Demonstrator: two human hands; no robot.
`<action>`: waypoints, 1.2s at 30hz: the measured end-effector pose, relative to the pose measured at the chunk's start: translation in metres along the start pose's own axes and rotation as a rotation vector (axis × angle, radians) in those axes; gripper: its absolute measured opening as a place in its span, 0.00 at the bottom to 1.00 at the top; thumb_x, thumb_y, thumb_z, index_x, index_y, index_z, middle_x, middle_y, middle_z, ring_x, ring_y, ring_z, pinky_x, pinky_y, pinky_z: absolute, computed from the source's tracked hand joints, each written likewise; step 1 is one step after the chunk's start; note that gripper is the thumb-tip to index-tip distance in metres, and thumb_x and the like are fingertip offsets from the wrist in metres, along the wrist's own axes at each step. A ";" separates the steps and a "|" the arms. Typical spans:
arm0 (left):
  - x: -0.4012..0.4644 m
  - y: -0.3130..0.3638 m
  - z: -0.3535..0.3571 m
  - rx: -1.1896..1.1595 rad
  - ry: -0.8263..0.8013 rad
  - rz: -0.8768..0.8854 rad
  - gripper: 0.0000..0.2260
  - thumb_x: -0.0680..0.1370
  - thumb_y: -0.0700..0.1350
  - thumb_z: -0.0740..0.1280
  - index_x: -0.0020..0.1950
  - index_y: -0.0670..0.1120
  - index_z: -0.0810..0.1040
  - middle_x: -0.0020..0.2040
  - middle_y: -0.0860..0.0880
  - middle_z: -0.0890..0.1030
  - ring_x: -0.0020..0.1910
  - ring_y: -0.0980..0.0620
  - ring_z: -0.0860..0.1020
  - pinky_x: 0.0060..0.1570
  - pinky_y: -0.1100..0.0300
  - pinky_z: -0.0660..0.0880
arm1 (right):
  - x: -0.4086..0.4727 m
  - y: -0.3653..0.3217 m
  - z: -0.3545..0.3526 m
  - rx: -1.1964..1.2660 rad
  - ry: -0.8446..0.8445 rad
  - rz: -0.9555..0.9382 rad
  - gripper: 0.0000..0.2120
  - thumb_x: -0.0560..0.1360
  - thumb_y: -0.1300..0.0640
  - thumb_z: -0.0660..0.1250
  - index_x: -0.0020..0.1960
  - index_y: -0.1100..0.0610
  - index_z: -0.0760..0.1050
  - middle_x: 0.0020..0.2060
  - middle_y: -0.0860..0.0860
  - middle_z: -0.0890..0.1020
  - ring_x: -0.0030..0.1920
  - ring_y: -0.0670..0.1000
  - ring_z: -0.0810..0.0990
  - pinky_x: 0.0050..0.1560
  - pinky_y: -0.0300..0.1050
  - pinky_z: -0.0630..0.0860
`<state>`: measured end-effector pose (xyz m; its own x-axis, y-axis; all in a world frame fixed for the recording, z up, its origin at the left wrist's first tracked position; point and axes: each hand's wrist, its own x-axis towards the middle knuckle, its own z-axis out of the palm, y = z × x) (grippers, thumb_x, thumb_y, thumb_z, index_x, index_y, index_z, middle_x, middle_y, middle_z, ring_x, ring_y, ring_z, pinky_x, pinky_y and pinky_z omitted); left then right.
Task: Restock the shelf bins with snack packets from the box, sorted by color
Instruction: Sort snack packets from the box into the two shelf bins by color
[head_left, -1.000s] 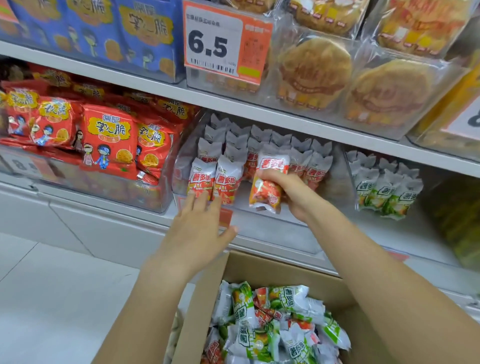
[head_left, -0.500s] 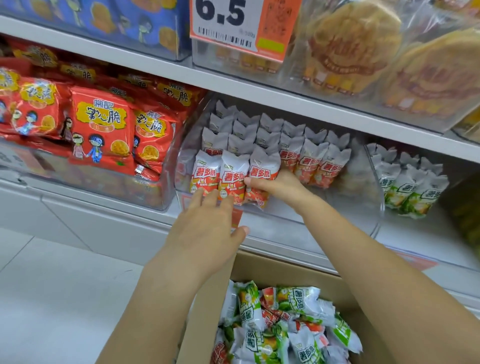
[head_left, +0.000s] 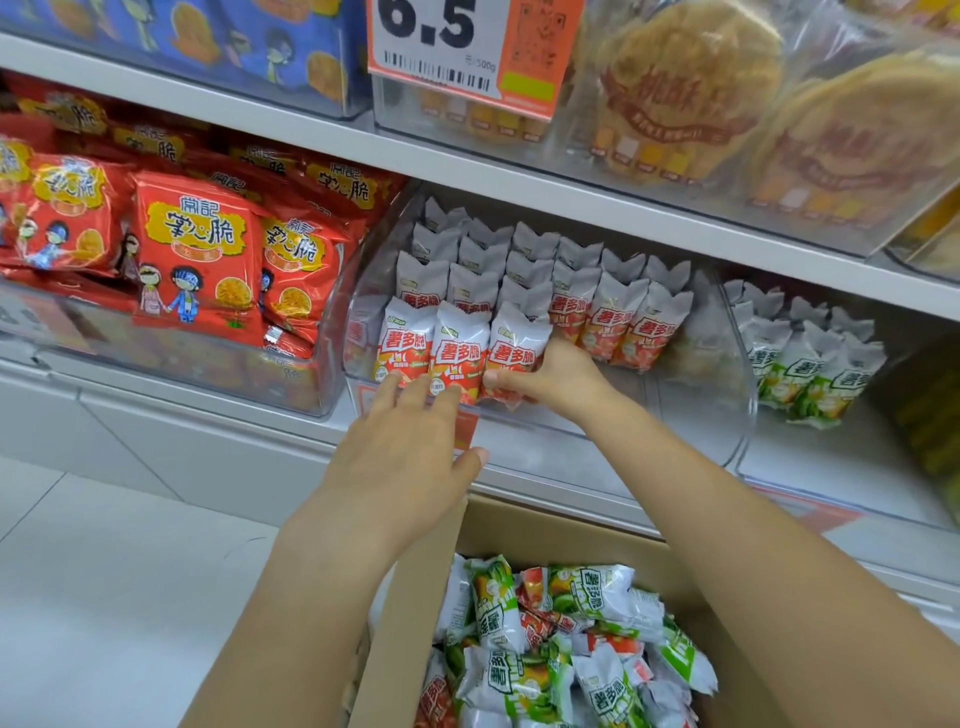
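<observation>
**Red packet going into the clear middle bin**

The shelf (head_left: 519, 187) is carrying everything here, and the clear middle bin (head_left: 727, 364) on it is serving as the landmark. This bin is holding rows of white-and-red snack packets (head_left: 597, 317) standing upright, several rows deep on its left half, with its right half showing bare floor. Left of the bin, a second clear bin (head_left: 171, 364) is sitting packed with large red snack bags (head_left: 197, 254). Right of the bin, green-and-white packets (head_left: 810, 369) are standing upright in rows. Above the bin, on the upper shelf, round pastries in clear wrappers (head_left: 691, 88) are lying beside an orange price tag (head_left: 462, 47), with blue snack bags (head_left: 249, 47) further left.

Below and in front of the bin, the cardboard box (head_left: 410, 623) is standing open, holding a loose heap of green and red packets (head_left: 561, 639) lying at all angles.

The right hand (head_left: 556, 379) is reaching over the bin's front wall and is clamping its fingers and thumb round the lower end of a red packet (head_left: 511, 353), which is standing upright as the third in the front row, touching its neighbour. The left hand (head_left: 410, 447) is hovering with fingers spread and straight, its fingertips (head_left: 415, 387) touching the bin's front wall just below the first two front-row packets, gripping nothing. Both forearms are crossing above the box, hiding part of its rim.
</observation>
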<state>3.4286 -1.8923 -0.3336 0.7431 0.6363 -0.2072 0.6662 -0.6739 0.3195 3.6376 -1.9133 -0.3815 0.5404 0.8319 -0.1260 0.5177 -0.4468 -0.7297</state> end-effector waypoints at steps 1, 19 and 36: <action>0.000 0.000 0.000 -0.002 -0.002 0.000 0.31 0.80 0.60 0.56 0.79 0.50 0.51 0.79 0.48 0.52 0.78 0.45 0.45 0.74 0.49 0.53 | 0.000 -0.001 0.000 -0.007 0.005 0.002 0.22 0.66 0.46 0.77 0.57 0.49 0.77 0.51 0.48 0.83 0.52 0.49 0.81 0.54 0.47 0.78; 0.001 0.005 0.005 0.004 0.263 0.140 0.24 0.80 0.54 0.60 0.73 0.46 0.67 0.70 0.45 0.70 0.71 0.44 0.63 0.70 0.51 0.60 | -0.115 0.008 -0.054 -0.084 0.366 -0.064 0.09 0.76 0.48 0.66 0.55 0.49 0.78 0.40 0.44 0.82 0.44 0.47 0.81 0.50 0.49 0.77; -0.021 0.055 0.206 0.396 -0.633 0.262 0.16 0.78 0.45 0.63 0.65 0.43 0.68 0.61 0.42 0.73 0.60 0.43 0.73 0.50 0.51 0.73 | -0.262 0.237 0.043 -0.317 -0.292 0.532 0.31 0.77 0.48 0.65 0.75 0.56 0.60 0.65 0.57 0.74 0.61 0.56 0.76 0.55 0.49 0.76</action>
<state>3.4626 -2.0204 -0.5023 0.6942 0.1843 -0.6958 0.3495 -0.9314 0.1020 3.5899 -2.2230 -0.5502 0.5967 0.5075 -0.6216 0.4248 -0.8569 -0.2919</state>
